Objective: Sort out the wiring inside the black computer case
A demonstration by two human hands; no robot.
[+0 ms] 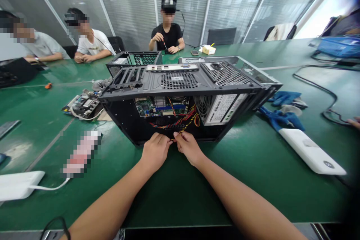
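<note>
Head view, two hands, left (154, 151), right (188, 147), pinching one yellow wire (184, 129); one open computer case (180, 93), three seated people

Green desk (174, 191). On it: open black computer case (180, 97) at centre, circuit board (83, 104) to its left, blue gloves (281, 114) and white flat device (312, 152) on right, white power bank (19, 184) front left, black cable (323, 82) far right.

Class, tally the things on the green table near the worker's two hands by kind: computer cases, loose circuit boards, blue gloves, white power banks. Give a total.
Computer cases: 2
Loose circuit boards: 1
Blue gloves: 2
White power banks: 2
Total: 7
</note>
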